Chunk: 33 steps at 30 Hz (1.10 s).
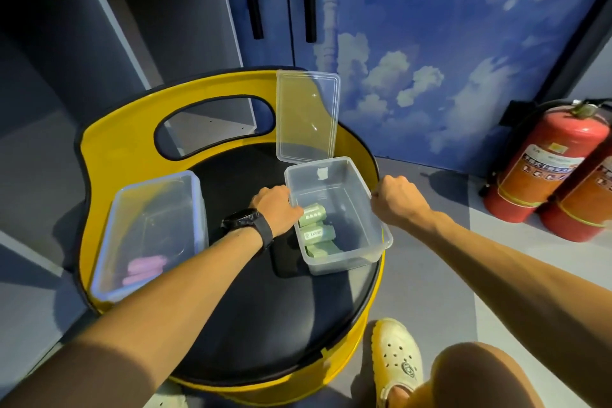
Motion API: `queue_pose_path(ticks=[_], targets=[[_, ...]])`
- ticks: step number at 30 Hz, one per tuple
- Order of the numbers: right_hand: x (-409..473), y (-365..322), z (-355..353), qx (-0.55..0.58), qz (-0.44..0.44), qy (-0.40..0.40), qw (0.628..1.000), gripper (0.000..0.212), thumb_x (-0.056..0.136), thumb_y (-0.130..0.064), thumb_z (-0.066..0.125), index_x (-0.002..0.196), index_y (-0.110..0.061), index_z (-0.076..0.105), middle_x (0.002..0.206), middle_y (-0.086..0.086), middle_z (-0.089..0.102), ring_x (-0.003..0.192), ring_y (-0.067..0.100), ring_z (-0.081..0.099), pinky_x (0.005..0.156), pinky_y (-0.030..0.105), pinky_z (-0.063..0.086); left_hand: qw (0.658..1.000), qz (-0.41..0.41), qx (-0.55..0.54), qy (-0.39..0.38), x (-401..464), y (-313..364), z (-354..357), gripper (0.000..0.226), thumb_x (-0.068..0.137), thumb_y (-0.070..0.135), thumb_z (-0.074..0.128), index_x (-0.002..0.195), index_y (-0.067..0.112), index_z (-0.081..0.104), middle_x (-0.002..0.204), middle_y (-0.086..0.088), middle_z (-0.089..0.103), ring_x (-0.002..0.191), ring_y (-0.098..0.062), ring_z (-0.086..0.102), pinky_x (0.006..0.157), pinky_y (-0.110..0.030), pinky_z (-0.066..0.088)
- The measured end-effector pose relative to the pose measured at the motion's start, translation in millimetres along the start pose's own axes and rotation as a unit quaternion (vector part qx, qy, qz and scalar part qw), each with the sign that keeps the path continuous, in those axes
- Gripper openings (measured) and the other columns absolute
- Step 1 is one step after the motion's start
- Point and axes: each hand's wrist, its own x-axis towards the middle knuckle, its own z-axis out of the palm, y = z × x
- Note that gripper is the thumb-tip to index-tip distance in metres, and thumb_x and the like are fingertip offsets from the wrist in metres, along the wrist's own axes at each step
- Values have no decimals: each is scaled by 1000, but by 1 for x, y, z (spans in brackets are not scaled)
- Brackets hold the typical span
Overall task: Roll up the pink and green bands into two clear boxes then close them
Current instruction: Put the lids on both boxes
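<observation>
Clear plastic on both sides of my view: the open box (337,212) sits on the black seat (265,325) of a yellow drum chair (109,129), and I have a hand on each of its long walls. My left hand (275,209), with a black watch (248,225) on its wrist, has its fingers curled over the left rim, the tips close to the top green band roll. My right hand (395,202) is closed into a fist on the right rim, gripping the edge; I can't see its fingertips from here.

Three rolled green bands (316,230) lie stacked along the left wall inside that box. Its lid (306,116) stands upright behind it, leaning against the chair's back.

The second clear box (152,235) rests to the left on the seat's edge, lid already on, with rolled pink bands (144,270) at its near end. My left forearm crosses just beside it.

Two red fire extinguishers (543,169) stand on the floor at right, and a cream clog (397,358) shows near the chair's base.
</observation>
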Motion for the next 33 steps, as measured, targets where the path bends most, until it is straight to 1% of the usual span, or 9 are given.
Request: queue_pose_path(ticks=[2, 4, 7, 11, 14, 18, 21, 27, 33], targets=[[-3, -12, 2, -4, -13, 0, 1000, 16, 95, -8, 50, 94, -4, 66, 84, 10, 56, 62, 23, 49, 63, 29, 41, 1000, -6, 1, 4, -1, -13, -4, 33, 93, 32, 57, 119, 13, 63, 110, -10, 68, 102, -27, 61, 72, -30, 45], [-3, -25, 8, 0, -28, 2, 1000, 20, 94, -5, 49, 95, -1, 68, 84, 12, 57, 68, 28, 50, 63, 30, 41, 1000, -19, 11, 7, -2, -31, -8, 38, 92, 39, 58, 122, 17, 60, 113, -7, 67, 99, -23, 59, 70, -28, 43], [-1, -46, 18, 10, -49, -17, 999, 16, 91, -4, 50, 85, -4, 65, 82, 12, 57, 70, 31, 52, 63, 31, 42, 995, -33, 91, 21, -2, -60, -13, 43, 89, 51, 53, 123, 25, 59, 113, -4, 65, 107, -23, 53, 85, -36, 41], [2, -70, 33, 10, -75, -19, 997, 14, 85, -3, 46, 74, -8, 52, 81, 16, 56, 70, 35, 48, 62, 32, 39, 988, -43, 141, 49, -6, -85, -24, 42, 89, 50, 52, 121, 24, 61, 114, -2, 61, 113, -23, 48, 93, -39, 36], [3, -83, 41, 14, -88, -23, 996, 13, 86, -5, 46, 76, -8, 52, 85, 18, 60, 69, 34, 49, 62, 31, 40, 986, -49, 147, 56, -11, -98, -28, 42, 89, 49, 52, 121, 24, 61, 116, -1, 59, 116, -22, 47, 94, -39, 35], [3, -91, 43, 17, -93, -28, 995, 13, 89, -4, 48, 80, -8, 57, 79, 12, 54, 68, 31, 50, 61, 30, 40, 987, -47, 146, 53, -13, -105, -31, 41, 90, 48, 51, 122, 25, 60, 118, -1, 59, 117, -22, 47, 94, -39, 35], [3, -91, 43, 24, -86, -28, 996, 15, 86, -3, 48, 78, -6, 60, 77, 12, 57, 66, 30, 52, 59, 29, 41, 987, -45, 148, 50, -13, -106, -31, 40, 90, 47, 50, 121, 24, 61, 116, -1, 59, 116, -22, 47, 93, -38, 35], [8, -90, 40, 45, -74, -29, 996, 18, 86, -5, 51, 83, -2, 69, 79, 13, 66, 71, 30, 63, 56, 28, 44, 987, -57, 138, 55, -6, -105, -34, 39, 90, 46, 51, 120, 22, 62, 115, -3, 61, 111, -23, 52, 94, -38, 37], [26, -91, 37, 68, -62, -4, 996, 20, 90, -9, 52, 92, -2, 70, 86, 12, 67, 71, 27, 58, 61, 28, 42, 996, -32, -1, 85, 15, -95, -38, 35, 93, 29, 55, 125, 15, 59, 118, -8, 60, 108, -25, 57, 87, -33, 45]])
